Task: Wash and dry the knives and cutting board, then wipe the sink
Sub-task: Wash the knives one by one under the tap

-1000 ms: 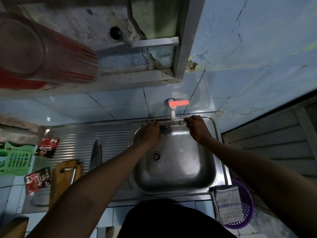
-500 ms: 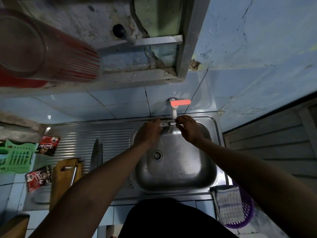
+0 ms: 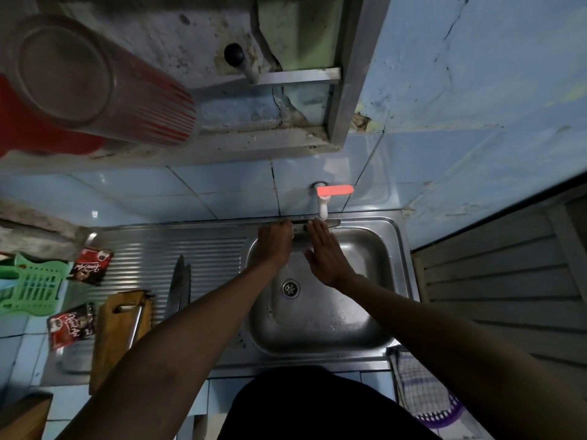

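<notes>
Rinsing, head view: left hand (image 3: 274,241) grips a knife (image 3: 317,224) under the tap (image 3: 323,201); right hand (image 3: 325,254), pinching its blade a second ago, now lies flat-fingered. More knives (image 3: 179,285) and cutting board (image 3: 119,331) wait leftward on the counter (image 3: 152,249).

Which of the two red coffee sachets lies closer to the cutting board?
The lower sachet, lying just left of the wooden cutting board. The other sachet sits farther up the drainboard, beside the green basket.
</notes>
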